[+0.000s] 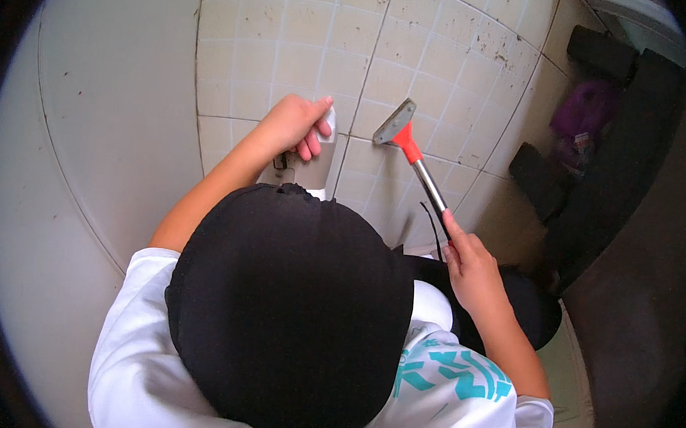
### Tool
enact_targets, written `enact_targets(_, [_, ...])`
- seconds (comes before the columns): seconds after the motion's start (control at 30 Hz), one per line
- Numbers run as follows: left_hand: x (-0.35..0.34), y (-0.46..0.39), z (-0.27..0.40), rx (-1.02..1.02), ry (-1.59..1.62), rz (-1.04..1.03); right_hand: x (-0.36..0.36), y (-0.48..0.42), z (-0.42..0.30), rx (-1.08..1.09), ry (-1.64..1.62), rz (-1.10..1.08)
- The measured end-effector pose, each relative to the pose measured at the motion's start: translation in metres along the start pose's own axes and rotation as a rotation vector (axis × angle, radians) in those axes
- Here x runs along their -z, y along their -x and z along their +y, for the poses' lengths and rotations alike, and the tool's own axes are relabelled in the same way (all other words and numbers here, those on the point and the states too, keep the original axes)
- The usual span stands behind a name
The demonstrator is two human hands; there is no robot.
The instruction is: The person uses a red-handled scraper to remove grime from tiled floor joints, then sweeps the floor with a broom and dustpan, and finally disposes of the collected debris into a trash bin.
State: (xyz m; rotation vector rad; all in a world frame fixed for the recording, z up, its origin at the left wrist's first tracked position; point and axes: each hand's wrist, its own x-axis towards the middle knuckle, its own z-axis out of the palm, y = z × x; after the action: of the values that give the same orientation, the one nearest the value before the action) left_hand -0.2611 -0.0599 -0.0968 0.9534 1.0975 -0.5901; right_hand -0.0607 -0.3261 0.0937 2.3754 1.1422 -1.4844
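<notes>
My right hand [470, 264] grips the handle of a floor scraper [431, 187]. Its shaft is shiny metal, its neck is red, and a flat grey metal head tips it, over the cream tiles. It is hard to tell whether the blade touches the tiled floor [308, 26]. My left hand [301, 124] has loosely curled fingers, and its palm is hidden. Just beneath it is a beige shoe [316, 164] with a buckle and a white toe area; whether the hand touches it cannot be seen. A black cap [289, 305] covers much of the lower middle.
Dark specks of dirt lie scattered on the tiles, denser at upper right [498, 49]. A smooth pale grey surface [114, 73] runs along the left. At the right stand dark furniture-like pieces [614, 173], with a purple plastic bag [585, 114] among them.
</notes>
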Motion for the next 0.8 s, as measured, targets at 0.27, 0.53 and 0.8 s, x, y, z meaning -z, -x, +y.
enact_targets(0.27, [0.003,0.0,-0.007,-0.043,0.068,0.042,-0.003,-0.006,-0.046,-0.094,0.139,-0.174])
enact_targets(0.53, [-0.002,-0.002,-0.006,-0.044,0.059,0.043,-0.014,-0.011,-0.043,-0.025,-0.061,0.009])
enact_targets(0.8, [0.012,0.046,0.048,-0.23,-0.328,0.049,-0.007,-0.031,-0.022,-0.205,-1.074,-0.157])
